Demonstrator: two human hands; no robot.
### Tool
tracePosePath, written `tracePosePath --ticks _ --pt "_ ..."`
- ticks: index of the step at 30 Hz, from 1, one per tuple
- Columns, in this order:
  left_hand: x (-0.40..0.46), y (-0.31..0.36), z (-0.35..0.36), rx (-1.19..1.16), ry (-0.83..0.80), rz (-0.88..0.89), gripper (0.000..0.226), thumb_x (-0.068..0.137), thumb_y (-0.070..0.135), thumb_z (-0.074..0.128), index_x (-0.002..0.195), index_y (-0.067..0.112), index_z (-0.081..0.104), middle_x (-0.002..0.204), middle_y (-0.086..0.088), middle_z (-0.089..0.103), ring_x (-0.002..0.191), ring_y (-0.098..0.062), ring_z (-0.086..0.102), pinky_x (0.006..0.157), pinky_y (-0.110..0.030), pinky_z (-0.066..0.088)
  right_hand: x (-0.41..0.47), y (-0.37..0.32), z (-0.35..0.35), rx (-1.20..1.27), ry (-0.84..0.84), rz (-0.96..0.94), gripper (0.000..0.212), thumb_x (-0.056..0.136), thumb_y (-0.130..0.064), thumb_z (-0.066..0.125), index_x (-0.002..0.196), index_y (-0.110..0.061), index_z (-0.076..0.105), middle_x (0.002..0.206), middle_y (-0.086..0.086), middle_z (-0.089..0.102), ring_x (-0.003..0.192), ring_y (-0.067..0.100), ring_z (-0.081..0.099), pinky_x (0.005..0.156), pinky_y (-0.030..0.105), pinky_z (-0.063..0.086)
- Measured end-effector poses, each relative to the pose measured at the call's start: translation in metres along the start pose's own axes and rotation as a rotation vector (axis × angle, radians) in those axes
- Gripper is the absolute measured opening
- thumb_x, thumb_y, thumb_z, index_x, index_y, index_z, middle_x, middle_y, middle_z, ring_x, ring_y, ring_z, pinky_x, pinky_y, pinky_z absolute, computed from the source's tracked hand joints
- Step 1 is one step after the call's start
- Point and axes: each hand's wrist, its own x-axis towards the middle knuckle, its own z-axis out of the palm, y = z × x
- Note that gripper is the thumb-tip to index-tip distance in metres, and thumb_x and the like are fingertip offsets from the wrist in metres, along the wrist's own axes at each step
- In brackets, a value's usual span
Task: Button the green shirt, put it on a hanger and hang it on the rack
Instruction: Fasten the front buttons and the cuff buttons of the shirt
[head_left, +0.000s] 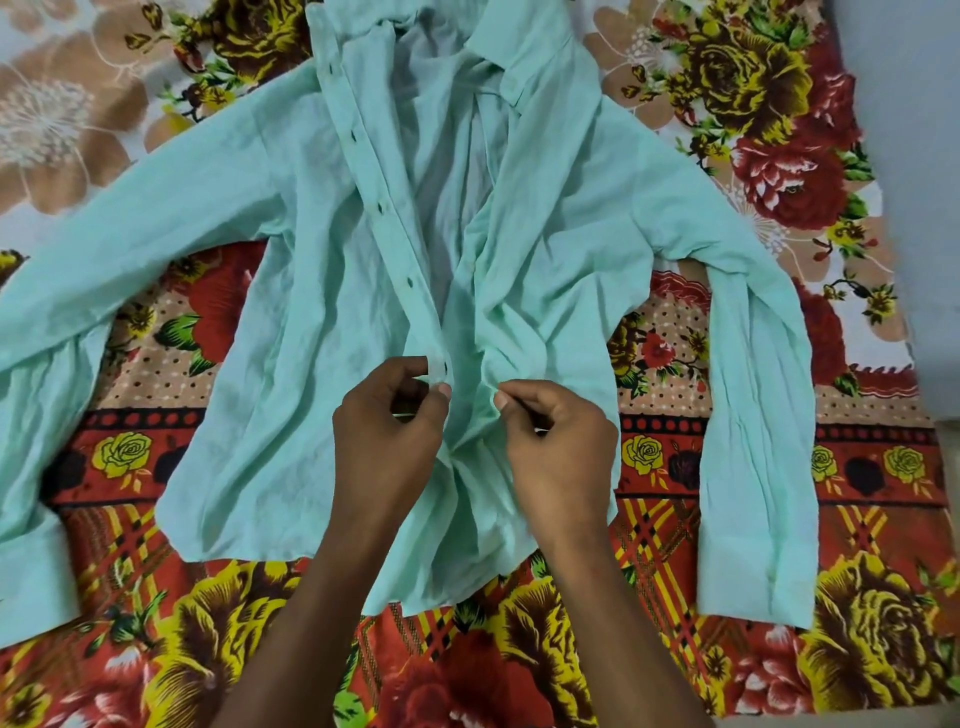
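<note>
Two hands work at centre frame: left hand (390, 423) pinches the buttonhole placket (385, 208), right hand (556, 436) pinches the opposite front edge. Green shirt (545, 218) lies unbuttoned, front up, sleeves spread, on the floral bedsheet (753, 104).

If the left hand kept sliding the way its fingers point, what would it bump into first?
Probably the right hand. The left hand pinches the shirt placket with its fingertips aimed right, across a narrow strip of cloth, at the right hand's fingertips. Depth is hard to judge.
</note>
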Motion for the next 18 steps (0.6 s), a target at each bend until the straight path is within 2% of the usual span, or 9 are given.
tracePosePath --ticks 4,10,14,18 --pt "-0.002 0.004 0.005 0.070 0.026 0.085 0.009 0.092 0.019 0.075 0.101 0.019 0.072 0.079 0.008 0.070 0.076 -0.004 0.068 0.065 -0.014 0.050 0.003 -0.012 0.007 0.108 0.011 -0.017 0.003 0.090 -0.021 0.081 0.093 -0.021 0.081 0.084 -0.014 0.077 0.083 -0.002 0.071 0.076 0.018 0.058" --pt "-0.001 0.006 0.007 0.095 0.021 0.114 0.008 0.093 0.018 0.074 0.099 0.013 0.075 0.089 0.004 0.075 0.085 -0.007 0.072 0.075 -0.023 0.057 0.011 -0.019 0.020 0.233 -0.071 0.025 0.003 0.091 -0.019 0.079 0.093 -0.021 0.080 0.086 -0.013 0.077 0.086 -0.001 0.072 0.079 0.012 0.054" --pt "-0.001 0.005 0.006 0.052 0.001 0.101 0.004 0.095 0.017 0.072 0.096 0.015 0.075 0.087 0.003 0.076 0.084 -0.008 0.072 0.074 -0.021 0.057 0.014 -0.016 0.021 0.248 -0.098 0.029 0.005 0.093 -0.020 0.078 0.096 -0.021 0.081 0.087 -0.013 0.078 0.087 -0.002 0.072 0.079 0.008 0.053" --pt "0.002 0.004 0.002 -0.084 -0.085 0.101 0.020 0.098 0.005 0.059 0.089 0.013 0.075 0.080 -0.004 0.074 0.080 -0.017 0.073 0.076 -0.023 0.060 0.020 -0.013 0.019 0.262 -0.138 0.013 0.005 0.094 -0.018 0.076 0.093 -0.023 0.079 0.087 -0.014 0.077 0.088 -0.001 0.071 0.080 0.009 0.052"
